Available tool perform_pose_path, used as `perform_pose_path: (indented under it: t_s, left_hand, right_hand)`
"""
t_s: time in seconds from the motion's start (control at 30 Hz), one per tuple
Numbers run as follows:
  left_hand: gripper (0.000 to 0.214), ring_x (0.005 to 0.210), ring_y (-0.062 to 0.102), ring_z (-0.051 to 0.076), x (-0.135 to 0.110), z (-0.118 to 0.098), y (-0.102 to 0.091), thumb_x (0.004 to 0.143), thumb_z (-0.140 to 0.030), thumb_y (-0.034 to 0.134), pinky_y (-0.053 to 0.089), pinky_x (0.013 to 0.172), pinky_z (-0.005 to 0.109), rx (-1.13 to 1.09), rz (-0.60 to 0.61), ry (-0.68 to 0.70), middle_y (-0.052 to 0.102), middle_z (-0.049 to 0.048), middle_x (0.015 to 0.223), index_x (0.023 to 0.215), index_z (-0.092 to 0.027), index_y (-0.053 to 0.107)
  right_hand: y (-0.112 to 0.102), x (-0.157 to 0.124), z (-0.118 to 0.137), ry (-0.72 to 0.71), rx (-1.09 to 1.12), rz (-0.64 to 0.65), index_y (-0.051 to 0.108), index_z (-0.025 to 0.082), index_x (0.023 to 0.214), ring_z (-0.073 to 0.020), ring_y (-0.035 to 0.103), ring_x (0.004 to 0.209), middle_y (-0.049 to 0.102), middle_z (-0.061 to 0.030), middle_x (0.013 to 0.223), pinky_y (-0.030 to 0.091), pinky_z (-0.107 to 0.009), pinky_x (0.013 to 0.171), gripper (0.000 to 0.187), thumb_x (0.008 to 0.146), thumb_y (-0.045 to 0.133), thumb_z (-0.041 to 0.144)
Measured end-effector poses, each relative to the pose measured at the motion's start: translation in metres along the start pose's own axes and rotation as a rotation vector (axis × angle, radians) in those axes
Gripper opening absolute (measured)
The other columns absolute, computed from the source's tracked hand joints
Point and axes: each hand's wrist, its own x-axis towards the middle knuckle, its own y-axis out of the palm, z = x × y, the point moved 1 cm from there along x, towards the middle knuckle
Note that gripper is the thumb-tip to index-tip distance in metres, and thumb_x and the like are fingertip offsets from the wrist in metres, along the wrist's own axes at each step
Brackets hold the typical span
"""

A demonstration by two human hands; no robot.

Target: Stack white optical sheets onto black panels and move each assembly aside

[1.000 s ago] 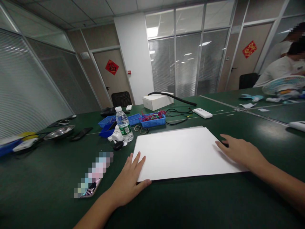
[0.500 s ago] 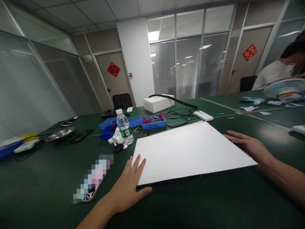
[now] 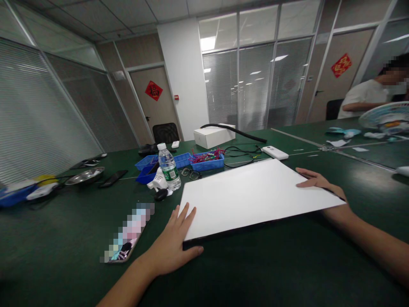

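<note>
A flat white board (image 3: 243,200) with a dark underside or edge lies in front of me on the green table. My left hand (image 3: 175,243) is at its near left corner, fingers spread over the left edge and thumb stretched along the near side. At the right edge, my right hand (image 3: 315,181) grips the board, thumb on the white top and part of the hand hidden beneath. The board's right side looks slightly raised. A phone (image 3: 126,249), its screen partly blurred out, lies left of my left hand.
Beyond the board are a water bottle (image 3: 169,168), glasses (image 3: 191,173), a blue tray (image 3: 207,164) of red wires, a white box (image 3: 214,137) and a white device (image 3: 275,152). A metal dish (image 3: 84,176) sits left. A person (image 3: 364,98) sits behind a fan (image 3: 386,119) at right.
My right hand has gone from beside the board's right edge to a grip on it, thumb now on top. The left hand stays at the left edge. The view has shifted slightly.
</note>
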Motion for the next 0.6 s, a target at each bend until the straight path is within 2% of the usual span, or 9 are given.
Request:
perform_pose_path:
  t_s: [0.07, 0.17, 0.3, 0.37, 0.43, 0.5, 0.53, 0.6]
  left_hand:
    - [0.120, 0.159, -0.006, 0.042, -0.005, 0.009, -0.006, 0.080, -0.058, 0.079, 0.015, 0.126, 0.068, -0.081, 0.017, 0.064, -0.004, 0.0079, 0.175, 0.169, -0.030, 0.004]
    - [0.115, 0.160, 0.010, 0.037, -0.007, 0.025, -0.013, 0.082, -0.048, 0.080, 0.018, 0.127, 0.064, -0.210, -0.070, 0.169, 0.009, 0.0070, 0.175, 0.169, -0.033, 0.005]
    - [0.071, 0.154, 0.036, 0.032, 0.002, 0.036, -0.013, 0.093, -0.037, 0.067, 0.026, 0.128, 0.059, -0.260, -0.411, 0.182, 0.041, 0.0083, 0.167, 0.159, -0.028, 0.042]
    - [0.051, 0.149, 0.046, 0.030, 0.009, 0.038, -0.009, 0.099, -0.031, 0.058, 0.036, 0.125, 0.056, -0.248, -0.506, 0.240, 0.053, 0.0083, 0.158, 0.149, -0.025, 0.055]
    - [0.043, 0.144, 0.053, 0.029, 0.013, 0.040, -0.007, 0.100, -0.027, 0.054, 0.043, 0.121, 0.055, -0.177, -0.576, 0.308, 0.061, 0.0077, 0.151, 0.143, -0.026, 0.061]
    - [0.041, 0.138, 0.060, 0.028, 0.015, 0.041, -0.008, 0.100, -0.025, 0.055, 0.049, 0.116, 0.052, -0.069, -0.650, 0.378, 0.067, 0.0073, 0.144, 0.140, -0.027, 0.064]
    - [0.040, 0.134, 0.063, 0.028, 0.014, 0.040, -0.009, 0.100, -0.025, 0.056, 0.052, 0.112, 0.050, -0.016, -0.687, 0.418, 0.069, 0.0074, 0.141, 0.139, -0.027, 0.064]
    - [0.038, 0.126, 0.069, 0.028, 0.012, 0.036, -0.013, 0.100, -0.026, 0.057, 0.057, 0.103, 0.046, 0.069, -0.756, 0.504, 0.074, 0.0081, 0.133, 0.137, -0.027, 0.065]
  right_hand:
    - [-0.002, 0.002, -0.005, 0.044, 0.050, 0.012, 0.078, 0.026, 0.093, -0.0314, 0.057, 0.133, 0.059, -0.0098, 0.143, 0.051, -0.044, 0.104, 0.021, 0.081, 0.076, 0.043]
    - [-0.004, 0.005, -0.012, 0.130, 0.087, -0.014, 0.077, 0.023, 0.091, -0.0304, 0.061, 0.129, 0.060, -0.0114, 0.143, 0.053, -0.043, 0.101, 0.018, 0.083, 0.075, 0.039]
    - [-0.004, 0.006, -0.017, 0.175, 0.126, -0.039, 0.075, 0.021, 0.088, -0.0289, 0.066, 0.122, 0.064, -0.0118, 0.137, 0.056, -0.044, 0.098, 0.018, 0.088, 0.072, 0.039]
    - [-0.004, 0.006, -0.017, 0.185, 0.128, -0.045, 0.074, 0.020, 0.087, -0.0282, 0.068, 0.119, 0.065, -0.0121, 0.136, 0.058, -0.043, 0.095, 0.019, 0.089, 0.071, 0.038]
    - [-0.004, 0.005, -0.016, 0.183, 0.105, -0.064, 0.074, 0.019, 0.087, -0.0279, 0.069, 0.117, 0.065, -0.0127, 0.135, 0.059, -0.043, 0.092, 0.021, 0.090, 0.069, 0.038]
    - [-0.005, 0.003, -0.015, 0.171, 0.054, -0.136, 0.075, 0.019, 0.095, -0.0281, 0.068, 0.118, 0.065, -0.0133, 0.136, 0.057, -0.044, 0.095, 0.019, 0.089, 0.068, 0.037]
    - [-0.006, 0.002, -0.013, 0.161, 0.022, -0.196, 0.074, 0.020, 0.106, -0.0286, 0.066, 0.121, 0.063, -0.0138, 0.137, 0.055, -0.046, 0.099, 0.023, 0.088, 0.069, 0.034]
    - [-0.011, 0.001, -0.007, 0.127, -0.044, -0.346, 0.063, 0.022, 0.133, -0.0302, 0.057, 0.133, 0.057, -0.0153, 0.145, 0.047, -0.051, 0.111, 0.055, 0.079, 0.074, 0.025]
